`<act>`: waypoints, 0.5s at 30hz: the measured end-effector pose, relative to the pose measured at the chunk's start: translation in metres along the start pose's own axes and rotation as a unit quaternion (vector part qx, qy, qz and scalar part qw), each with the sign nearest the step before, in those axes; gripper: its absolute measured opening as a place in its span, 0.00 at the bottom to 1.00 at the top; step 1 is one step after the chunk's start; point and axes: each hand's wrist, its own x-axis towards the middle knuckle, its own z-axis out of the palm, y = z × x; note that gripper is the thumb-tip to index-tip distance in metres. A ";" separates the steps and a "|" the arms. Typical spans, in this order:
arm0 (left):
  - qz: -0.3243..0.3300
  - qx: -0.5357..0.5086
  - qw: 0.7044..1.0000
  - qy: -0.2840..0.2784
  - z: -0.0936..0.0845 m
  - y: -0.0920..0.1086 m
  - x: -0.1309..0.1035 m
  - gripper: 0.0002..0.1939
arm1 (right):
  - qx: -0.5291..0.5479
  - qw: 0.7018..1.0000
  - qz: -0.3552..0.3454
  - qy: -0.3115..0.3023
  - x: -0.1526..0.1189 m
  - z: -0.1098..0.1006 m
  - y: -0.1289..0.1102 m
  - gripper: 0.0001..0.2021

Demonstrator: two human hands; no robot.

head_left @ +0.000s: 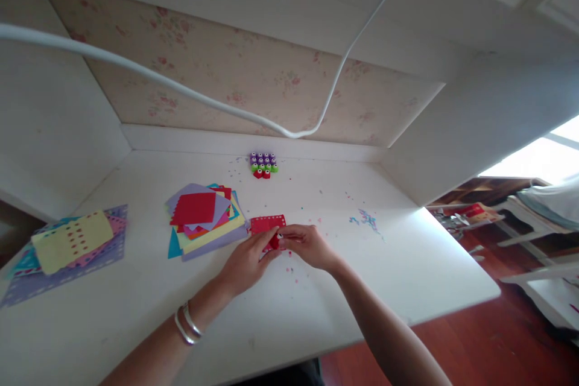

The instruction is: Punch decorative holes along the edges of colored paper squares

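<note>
A red sheet of paper (268, 223) with a row of small punched holes along its far edge lies in front of me. My left hand (246, 262) is closed at its near side, thumb and fingers pinching the paper's edge. My right hand (310, 245) is closed around a small red paper punch (274, 241) with a white button, set at the paper's right edge. Fingers hide part of the punch and the near part of the sheet. Tiny punched-out bits are scattered around both hands.
More small punches (263, 164) in purple, green and red stand in rows at the back. Left of my hands lies a stack of coloured paper (199, 223); farther left are punched sheets (72, 241). Paper bits (370, 220) lie at right. A white cable (253, 117) hangs in front.
</note>
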 end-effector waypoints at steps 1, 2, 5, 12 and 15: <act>-0.007 -0.002 1.000 0.008 -0.001 -0.001 -0.001 0.22 | 0.011 1.000 -0.001 -0.010 0.004 0.001 0.001 0.14; -0.014 -0.002 1.000 0.019 -0.002 -0.002 -0.001 0.20 | 0.013 1.000 -0.001 -0.018 0.009 0.001 0.002 0.15; -0.020 0.001 0.999 0.037 -0.008 -0.002 0.000 0.16 | -0.081 0.996 0.014 0.021 0.025 -0.007 0.005 0.19; 0.023 0.054 0.998 0.007 -0.009 -0.002 -0.002 0.12 | -0.404 0.914 0.008 -0.041 0.052 -0.012 0.015 0.38; 0.027 0.078 0.996 -0.016 -0.009 -0.004 -0.005 0.13 | -0.413 0.908 0.036 -0.060 0.056 -0.016 0.015 0.38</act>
